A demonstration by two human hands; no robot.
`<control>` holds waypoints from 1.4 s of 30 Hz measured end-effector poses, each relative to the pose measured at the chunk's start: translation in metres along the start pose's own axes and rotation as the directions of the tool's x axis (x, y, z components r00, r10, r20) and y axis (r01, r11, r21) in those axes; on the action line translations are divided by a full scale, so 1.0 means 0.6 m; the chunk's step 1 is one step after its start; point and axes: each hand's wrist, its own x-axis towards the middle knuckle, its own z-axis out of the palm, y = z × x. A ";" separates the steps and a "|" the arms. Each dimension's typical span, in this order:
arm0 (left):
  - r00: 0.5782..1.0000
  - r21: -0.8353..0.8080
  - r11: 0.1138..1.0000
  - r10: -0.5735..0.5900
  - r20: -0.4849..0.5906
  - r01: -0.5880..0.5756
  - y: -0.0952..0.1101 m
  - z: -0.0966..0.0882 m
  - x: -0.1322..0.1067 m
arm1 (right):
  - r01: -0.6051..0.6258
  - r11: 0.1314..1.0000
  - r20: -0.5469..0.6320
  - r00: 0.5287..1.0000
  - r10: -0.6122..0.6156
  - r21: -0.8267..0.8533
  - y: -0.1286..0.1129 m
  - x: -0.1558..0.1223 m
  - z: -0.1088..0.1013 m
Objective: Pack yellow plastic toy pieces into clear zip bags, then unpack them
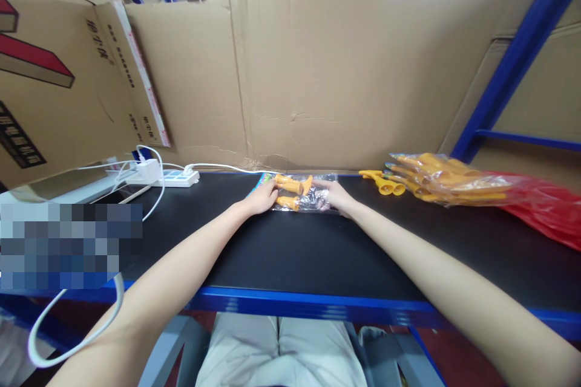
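Observation:
A clear plastic bag [313,201] lies flat on the black tabletop in front of me, with orange flared plastic pieces [290,186] in it; they look like toy horns. Its coloured end is on the left, partly covered by my left hand [264,197]. That hand grips the bag there, fingers curled beside the orange pieces. At the opposite end my right hand [338,196] holds the crinkled plastic, index finger reaching along the far edge. The undersides of both hands are hidden.
Loose orange horn-shaped pieces [385,184] and a stack of filled clear bags [447,178] lie at the right, beside red plastic sheeting [544,202]. A white power strip [177,178] with cables stands at the left. Cardboard [340,72] walls the back.

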 end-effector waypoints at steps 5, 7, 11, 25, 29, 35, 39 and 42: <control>1.000 0.063 0.998 -0.002 -0.015 0.003 -0.001 -0.001 0.000 | -0.002 0.999 0.033 0.999 0.004 -0.051 -0.003 -0.004 -0.002; 1.000 0.081 0.997 -0.012 -0.005 0.013 -0.001 -0.001 0.000 | -0.010 0.998 0.051 0.999 0.012 -0.057 -0.005 -0.005 -0.002; 0.999 0.098 0.995 -0.027 0.025 0.024 -0.002 -0.001 0.003 | -0.025 0.999 0.086 0.996 0.028 -0.036 -0.010 -0.003 -0.005; 0.997 0.206 0.976 -0.070 -0.013 0.071 -0.046 -0.013 0.009 | -0.395 0.421 -0.531 0.801 -0.277 -0.816 0.040 0.025 -0.171; 0.997 0.217 0.973 -0.076 0.002 0.073 -0.048 -0.011 0.010 | -0.546 0.318 -0.568 0.822 0.026 -0.775 0.058 0.032 -0.174; 0.998 0.205 0.977 -0.057 0.006 0.054 -0.047 -0.012 0.008 | -0.373 0.219 -0.364 0.928 0.083 -0.901 0.022 0.023 -0.134; 0.998 0.195 0.979 -0.062 0.004 0.060 -0.047 -0.012 0.008 | -0.297 0.185 -0.285 0.954 0.088 -0.937 -0.004 0.008 -0.107; 0.998 0.198 0.978 -0.069 0.005 0.066 -0.047 -0.011 0.008 | -0.237 0.203 -0.232 0.971 0.052 -0.950 -0.019 0.001 -0.095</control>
